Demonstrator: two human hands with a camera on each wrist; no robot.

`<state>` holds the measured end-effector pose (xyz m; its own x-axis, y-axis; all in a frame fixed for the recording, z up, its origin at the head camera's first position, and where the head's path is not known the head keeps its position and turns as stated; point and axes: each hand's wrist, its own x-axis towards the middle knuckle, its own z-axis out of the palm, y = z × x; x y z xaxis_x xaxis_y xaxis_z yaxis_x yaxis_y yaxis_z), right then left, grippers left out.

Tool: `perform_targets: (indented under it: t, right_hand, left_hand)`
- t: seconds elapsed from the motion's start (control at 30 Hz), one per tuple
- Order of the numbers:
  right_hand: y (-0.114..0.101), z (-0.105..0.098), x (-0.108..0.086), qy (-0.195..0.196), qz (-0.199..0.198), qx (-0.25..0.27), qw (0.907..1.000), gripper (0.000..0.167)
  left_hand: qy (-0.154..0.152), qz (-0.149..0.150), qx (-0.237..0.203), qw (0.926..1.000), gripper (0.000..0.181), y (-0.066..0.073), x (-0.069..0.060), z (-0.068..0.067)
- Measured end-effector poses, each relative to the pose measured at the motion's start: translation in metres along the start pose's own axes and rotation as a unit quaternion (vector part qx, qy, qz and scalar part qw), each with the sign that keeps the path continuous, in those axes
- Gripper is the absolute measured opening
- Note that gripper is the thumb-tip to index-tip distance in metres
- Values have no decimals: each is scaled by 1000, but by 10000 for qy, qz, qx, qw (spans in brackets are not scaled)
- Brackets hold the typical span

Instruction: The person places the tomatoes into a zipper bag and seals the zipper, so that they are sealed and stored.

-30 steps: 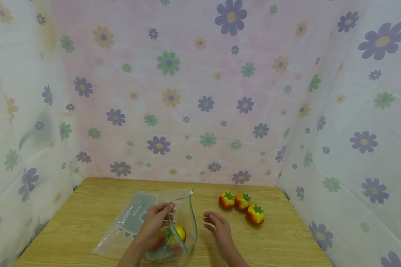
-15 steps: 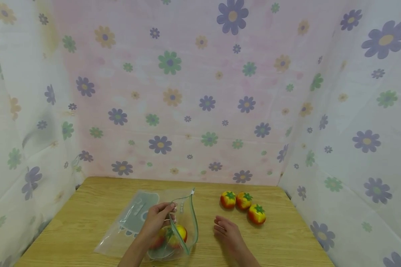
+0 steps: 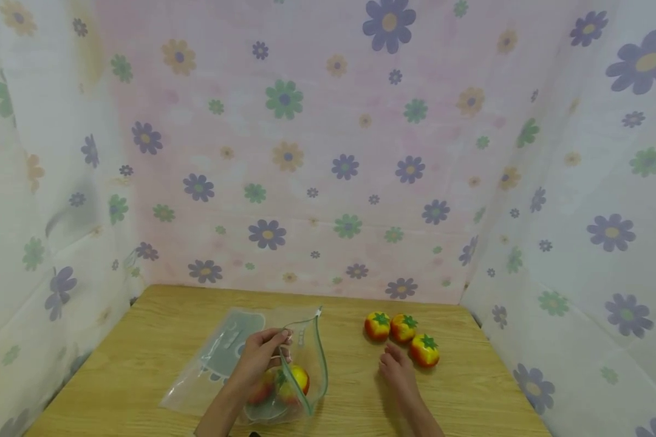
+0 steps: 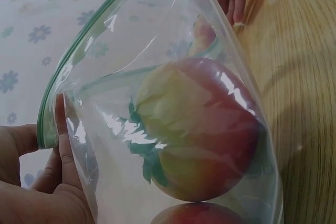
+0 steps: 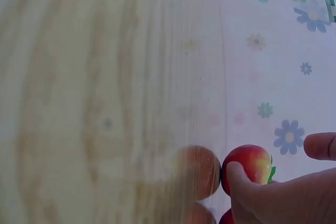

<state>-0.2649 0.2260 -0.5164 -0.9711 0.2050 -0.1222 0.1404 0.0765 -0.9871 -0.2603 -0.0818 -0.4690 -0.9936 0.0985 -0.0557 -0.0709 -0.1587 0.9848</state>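
My left hand (image 3: 254, 359) pinches the green-zipped edge of a clear zip bag (image 3: 308, 340), holding its mouth open. Inside the bag lie two red-and-yellow toy fruits (image 3: 299, 379) with green leafy tops; the left wrist view shows one fruit (image 4: 199, 129) close up through the plastic. To the right, my right hand (image 3: 401, 375) hovers low over the table with fingers loosely bent, just short of three similar fruits: the left one (image 3: 377, 328), the middle one (image 3: 403, 328) and the nearest one (image 3: 424, 351). In the right wrist view, its thumb overlaps a fruit (image 5: 252, 161); contact is unclear.
The wooden table (image 3: 350, 394) carries all of this. A grey-blue cartoon print (image 3: 232, 340) marks the bag's flat left part. Flowered cloth (image 3: 328, 139) hangs at the back and both sides.
My right hand has moved away from the bag, rightward to the three loose fruits. The left hand keeps its hold on the bag edge. The head view has shifted slightly.
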Motion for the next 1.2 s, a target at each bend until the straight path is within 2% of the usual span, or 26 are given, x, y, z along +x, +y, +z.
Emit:
perform_targets:
  t: [0.33,0.47,0.63,0.9,1.03,1.2]
  right_hand:
    - [1,-6,15,-103,184,-236,9995,67]
    - [1,-9,21,-265,62,-253,9993,72]
    - [1,-14,28,-417,-149,-466,9979,75]
    - [1,-15,36,-228,-299,-893,9953,77]
    - [2,-14,42,-113,-345,-999,9943,78]
    - [3,-11,48,-90,-587,-1010,9931,77]
  left_hand:
    - [75,-23,-58,10000,32,3,-2,0]
    - [92,-27,-91,9999,27,4,-2,0]
    - [60,-19,-119,9999,30,2,-1,0]
    - [36,28,-126,9999,32,0,-2,1]
    - [99,24,-123,9999,31,0,-2,0]
    - [183,44,-180,9997,28,0,-2,1]
